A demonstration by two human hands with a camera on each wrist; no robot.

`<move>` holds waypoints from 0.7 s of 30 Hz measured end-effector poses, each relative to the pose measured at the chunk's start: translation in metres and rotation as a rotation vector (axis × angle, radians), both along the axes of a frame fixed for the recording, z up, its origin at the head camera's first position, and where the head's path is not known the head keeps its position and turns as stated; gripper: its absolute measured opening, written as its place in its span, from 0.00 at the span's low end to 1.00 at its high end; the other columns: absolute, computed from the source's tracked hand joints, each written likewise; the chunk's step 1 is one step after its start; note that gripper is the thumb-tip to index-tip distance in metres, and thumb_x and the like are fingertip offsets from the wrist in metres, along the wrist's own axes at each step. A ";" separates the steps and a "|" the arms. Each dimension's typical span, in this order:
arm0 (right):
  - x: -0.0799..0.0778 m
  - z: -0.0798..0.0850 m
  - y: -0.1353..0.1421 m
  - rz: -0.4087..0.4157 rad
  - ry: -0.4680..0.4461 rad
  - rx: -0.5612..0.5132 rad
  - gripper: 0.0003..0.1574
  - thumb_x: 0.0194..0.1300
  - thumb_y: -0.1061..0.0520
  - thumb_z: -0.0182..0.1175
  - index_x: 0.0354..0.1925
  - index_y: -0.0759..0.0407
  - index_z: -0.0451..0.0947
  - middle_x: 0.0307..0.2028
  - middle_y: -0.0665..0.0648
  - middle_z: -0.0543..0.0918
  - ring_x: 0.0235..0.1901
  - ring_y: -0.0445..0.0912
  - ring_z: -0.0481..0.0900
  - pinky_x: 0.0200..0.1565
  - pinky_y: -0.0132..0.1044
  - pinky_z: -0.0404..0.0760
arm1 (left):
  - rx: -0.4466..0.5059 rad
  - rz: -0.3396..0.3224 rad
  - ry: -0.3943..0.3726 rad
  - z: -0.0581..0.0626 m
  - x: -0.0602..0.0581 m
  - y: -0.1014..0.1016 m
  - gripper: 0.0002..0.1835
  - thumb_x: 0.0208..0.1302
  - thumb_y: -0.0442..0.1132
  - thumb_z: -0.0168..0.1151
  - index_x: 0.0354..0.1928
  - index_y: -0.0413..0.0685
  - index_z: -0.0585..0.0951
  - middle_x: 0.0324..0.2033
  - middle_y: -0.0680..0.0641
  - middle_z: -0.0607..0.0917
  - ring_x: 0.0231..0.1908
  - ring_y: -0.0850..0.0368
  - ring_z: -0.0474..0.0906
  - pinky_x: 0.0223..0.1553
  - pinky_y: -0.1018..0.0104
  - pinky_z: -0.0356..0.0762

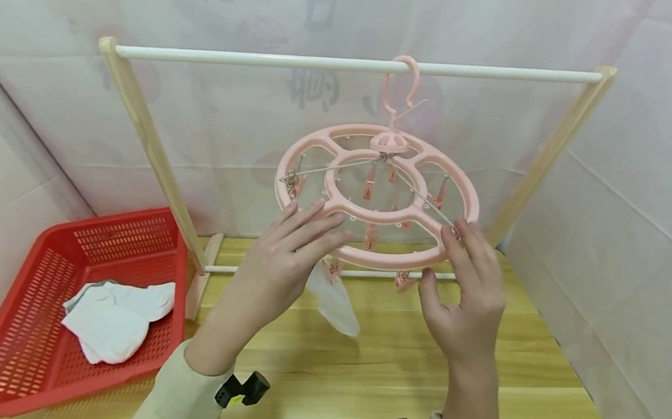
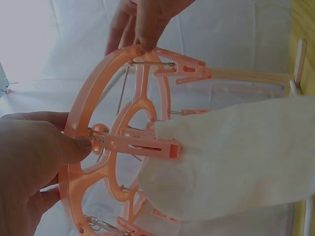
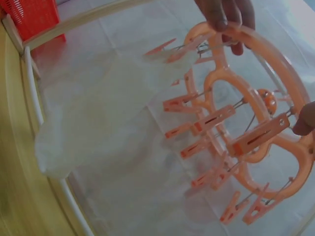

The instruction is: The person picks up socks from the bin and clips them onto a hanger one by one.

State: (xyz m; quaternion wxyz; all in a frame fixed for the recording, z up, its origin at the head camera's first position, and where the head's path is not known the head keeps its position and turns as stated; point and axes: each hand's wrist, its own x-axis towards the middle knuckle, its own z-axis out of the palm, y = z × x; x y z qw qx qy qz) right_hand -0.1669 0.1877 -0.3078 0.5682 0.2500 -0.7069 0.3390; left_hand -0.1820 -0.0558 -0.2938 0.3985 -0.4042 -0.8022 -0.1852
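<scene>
A round pink clip hanger hangs by its hook from a white rod, its ring tilted toward me. My left hand holds the near left of the rim, thumb on one side and fingers on the other, as the left wrist view shows. On the near right of the rim, my right hand pinches it likewise. A white sock dangles from a pink clip close to my left thumb. Several other clips hang from the ring; those visible in the right wrist view grip nothing.
The white rod spans two wooden posts of a stand on the wooden table. At the left stands a red basket with white socks inside. White curtains enclose the back and sides.
</scene>
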 end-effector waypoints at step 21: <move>-0.014 -0.012 0.000 -0.020 0.030 0.046 0.17 0.62 0.52 0.57 0.43 0.61 0.82 0.50 0.66 0.78 0.54 0.63 0.71 0.57 0.53 0.67 | 0.024 -0.036 0.024 0.004 0.005 0.002 0.22 0.52 0.33 0.65 0.53 0.51 0.78 0.57 0.48 0.75 0.64 0.47 0.61 0.64 0.48 0.51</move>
